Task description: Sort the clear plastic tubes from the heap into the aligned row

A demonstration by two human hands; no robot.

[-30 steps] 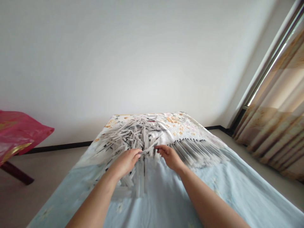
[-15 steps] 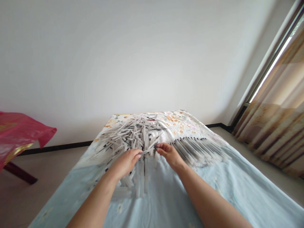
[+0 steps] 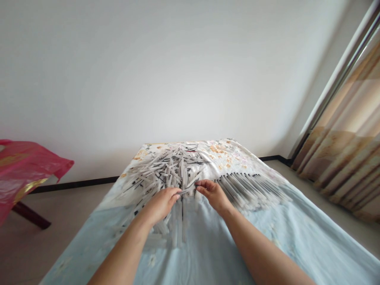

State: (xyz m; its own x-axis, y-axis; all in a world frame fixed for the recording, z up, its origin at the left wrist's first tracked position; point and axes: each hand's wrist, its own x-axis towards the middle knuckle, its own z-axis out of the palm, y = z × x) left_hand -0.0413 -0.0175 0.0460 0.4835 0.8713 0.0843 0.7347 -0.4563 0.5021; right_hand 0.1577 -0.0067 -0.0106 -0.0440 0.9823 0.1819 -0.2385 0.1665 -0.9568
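Observation:
Between my two hands is a slim, pale, pen-like stick [image 3: 187, 190] with a dark right end, lying nearly level just above the cloth. My left hand [image 3: 162, 202] pinches its left end between thumb and fingers. At the dark end, the fingertips of my right hand [image 3: 212, 194] are closed on it. A loose pile of whitish pen-like sticks [image 3: 166, 168], mixed with thin black rods, spreads beyond and under my left hand. Right of my right hand, similar dark-tipped sticks [image 3: 247, 192] lie side by side in a slanted row.
A flowered white and light-blue cloth [image 3: 213, 253] covers the table. At the left is a red plastic sheet [image 3: 32, 164] above a dark wooden leg [image 3: 31, 215]. The wall [image 3: 190, 71] stands behind, and a patterned curtain [image 3: 347, 158] hangs at the right.
The whole view has shifted slightly. Both hands keep their grip on the stick, with almost no movement relative to the table.

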